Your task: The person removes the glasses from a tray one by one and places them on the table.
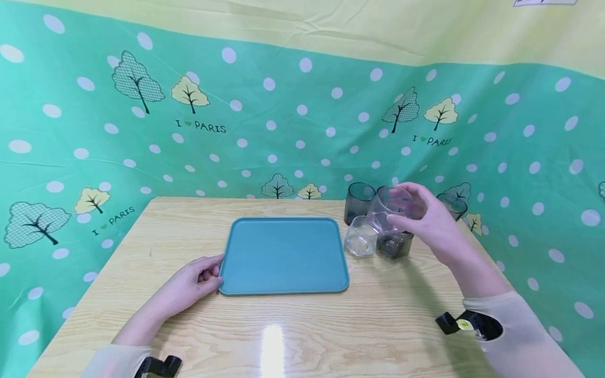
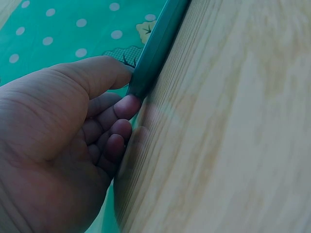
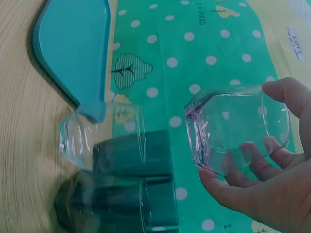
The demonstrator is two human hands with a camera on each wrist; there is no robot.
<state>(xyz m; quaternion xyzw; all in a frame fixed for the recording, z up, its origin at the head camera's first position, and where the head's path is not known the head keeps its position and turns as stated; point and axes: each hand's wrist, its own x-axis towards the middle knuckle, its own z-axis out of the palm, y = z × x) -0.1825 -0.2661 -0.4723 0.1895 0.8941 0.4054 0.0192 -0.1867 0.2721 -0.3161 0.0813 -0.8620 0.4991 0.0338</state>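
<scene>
My left hand is at the left edge of a blue-green rectangular tray lying on the table. Its thumb and curled fingers pinch the rim, as the left wrist view shows. Raised above the other glasses, a clear glass with a pinkish-purple tint is gripped by my right hand, thumb on one side and fingers around the other. Below it stand a colourless clear glass, close to the tray's right edge, and a dark smoky glass.
Another dark glass stands at the back, near the table's far edge. One more dark glass is partly hidden behind my right hand. A green curtain with white dots and trees hangs behind the wooden table.
</scene>
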